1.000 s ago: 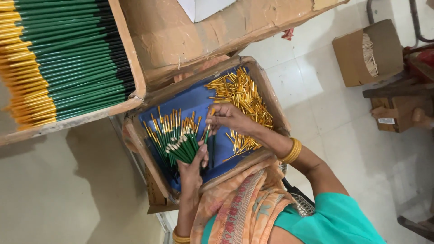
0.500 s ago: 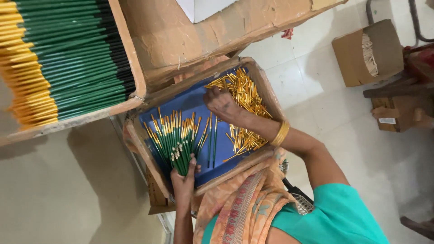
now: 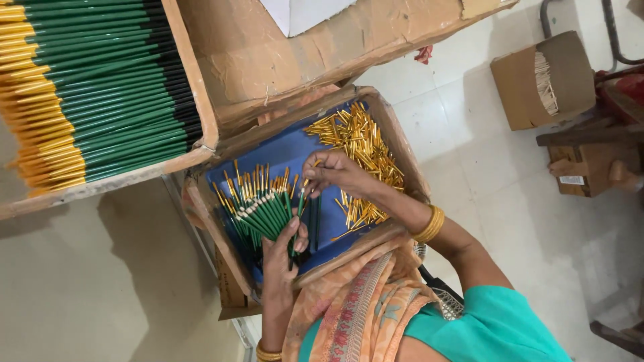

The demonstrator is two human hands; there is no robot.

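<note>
While the left hand (image 3: 280,249) stays wrapped tight round a fanned bunch of green pens (image 3: 258,211) over the blue-lined tray (image 3: 396,144), the right hand (image 3: 333,173) pinches a gold cap (image 3: 310,175) at one pen's tip, fingers nearly closed. To do it well, I'd judge: keep the bunch steady, line the cap straight on the tip, push square. Loose gold caps (image 3: 359,144) lie just right of it, close to reach. Finished pens (image 3: 94,94) sit in a crate up left.
</note>
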